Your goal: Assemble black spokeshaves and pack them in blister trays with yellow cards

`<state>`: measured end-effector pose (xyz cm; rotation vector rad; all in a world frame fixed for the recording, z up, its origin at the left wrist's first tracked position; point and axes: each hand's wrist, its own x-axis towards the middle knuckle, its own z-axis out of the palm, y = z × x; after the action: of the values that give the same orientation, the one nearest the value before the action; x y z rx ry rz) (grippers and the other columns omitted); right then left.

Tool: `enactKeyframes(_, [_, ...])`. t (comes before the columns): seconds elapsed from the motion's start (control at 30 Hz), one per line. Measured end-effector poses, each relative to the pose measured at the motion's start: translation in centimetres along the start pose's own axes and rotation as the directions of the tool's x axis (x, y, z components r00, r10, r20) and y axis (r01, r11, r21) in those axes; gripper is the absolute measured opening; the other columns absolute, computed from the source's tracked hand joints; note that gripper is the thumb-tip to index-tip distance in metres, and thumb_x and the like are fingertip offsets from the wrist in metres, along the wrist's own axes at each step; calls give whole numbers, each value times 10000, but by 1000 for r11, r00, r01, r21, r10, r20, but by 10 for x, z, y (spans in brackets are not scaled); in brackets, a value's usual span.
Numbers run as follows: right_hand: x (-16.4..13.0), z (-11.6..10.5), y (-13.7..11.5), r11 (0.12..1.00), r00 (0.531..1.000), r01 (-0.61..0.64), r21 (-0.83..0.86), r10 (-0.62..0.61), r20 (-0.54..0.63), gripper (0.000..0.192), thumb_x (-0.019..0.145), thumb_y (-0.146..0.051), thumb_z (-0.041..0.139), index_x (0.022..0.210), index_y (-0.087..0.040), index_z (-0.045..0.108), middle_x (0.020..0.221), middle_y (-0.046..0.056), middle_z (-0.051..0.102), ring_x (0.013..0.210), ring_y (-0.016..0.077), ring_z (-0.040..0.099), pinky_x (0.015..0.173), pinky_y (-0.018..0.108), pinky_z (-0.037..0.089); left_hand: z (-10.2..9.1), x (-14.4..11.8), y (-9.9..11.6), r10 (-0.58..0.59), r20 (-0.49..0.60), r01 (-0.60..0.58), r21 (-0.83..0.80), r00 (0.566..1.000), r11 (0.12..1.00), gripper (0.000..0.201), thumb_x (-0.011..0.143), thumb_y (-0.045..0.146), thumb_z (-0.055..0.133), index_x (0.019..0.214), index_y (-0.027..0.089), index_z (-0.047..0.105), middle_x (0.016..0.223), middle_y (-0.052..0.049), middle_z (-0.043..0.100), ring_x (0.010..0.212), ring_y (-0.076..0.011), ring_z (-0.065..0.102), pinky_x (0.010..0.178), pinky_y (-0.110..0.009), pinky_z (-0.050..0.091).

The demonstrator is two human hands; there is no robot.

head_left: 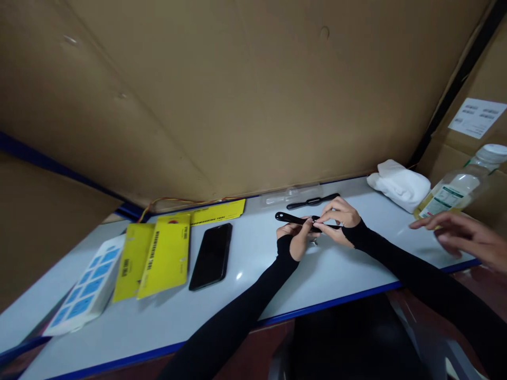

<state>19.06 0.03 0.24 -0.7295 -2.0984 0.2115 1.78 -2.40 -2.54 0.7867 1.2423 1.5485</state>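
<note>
Over the white table [245, 287], left hand [296, 240] and right hand [341, 219] are pinching a black tool [288, 217], probably light, stiff, best held mid-length.

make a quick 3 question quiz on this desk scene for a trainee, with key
1. True or false: the left hand holds the long glossy black tool.
2. Beside the clear plastic bottle with a white cap lies: a) a crumpled white cloth; b) a black rectangular phone; c) a yellow printed card.
3. Fill in: another person's bare hand reaches in from the picture's ____ edge.

Key: 1 true; 2 a; 3 right.
</note>
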Motion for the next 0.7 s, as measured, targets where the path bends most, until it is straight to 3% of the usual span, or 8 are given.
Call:
enactKeyframes(0.1, [4,17,6,997,999,-15,79,19,-47,130,911,-318,760,1003,-229,786,978,72,728,848,186,610,665,302,541,1,0,2,28,-22,-28,13,999,1000,494,511,499,951,738,104,761,717,-100,786,544,-240,746,520,-306,629])
enactKeyframes(0.23, [-2,18,5,962,991,-133,238,129,34,85,887,-231,745,940,-221,810,934,59,722,711,134,550,500,232,435,0,2,2,42,-37,-42,1,998,999,508,520,510,948,756,102,759,699,-98,781,544,-236,742,534,-324,642])
enactKeyframes(0.33, [-1,15,5,933,982,-188,307,180,54,116,916,-255,724,973,-226,821,920,53,718,709,121,563,501,221,437,-3,3,0,21,0,-21,-1,1000,1000,532,534,504,952,802,85,763,722,-111,787,540,-245,747,533,-317,637])
enactKeyframes(0.47, [6,11,10,965,995,-97,244,102,-7,194,921,-359,761,1070,-247,813,921,51,702,749,140,575,549,249,456,-7,2,-4,7,71,-9,18,997,1000,546,593,502,938,885,70,775,789,-135,801,558,-250,759,550,-313,636])
enactKeyframes(0.6, [10,11,14,992,998,61,115,-58,-23,147,928,-375,757,879,-248,812,831,57,713,804,191,581,699,332,514,-5,1,-5,1,73,-3,31,997,1000,533,592,501,940,856,70,770,752,-126,790,553,-255,757,539,-314,631])
enactKeyframes(0.7, [10,12,12,994,996,80,79,-76,-51,238,902,-369,781,726,-217,730,726,45,687,740,188,556,679,337,489,-4,2,-5,-6,51,5,7,999,1000,540,551,504,953,806,70,759,728,-116,783,532,-247,747,532,-311,631])
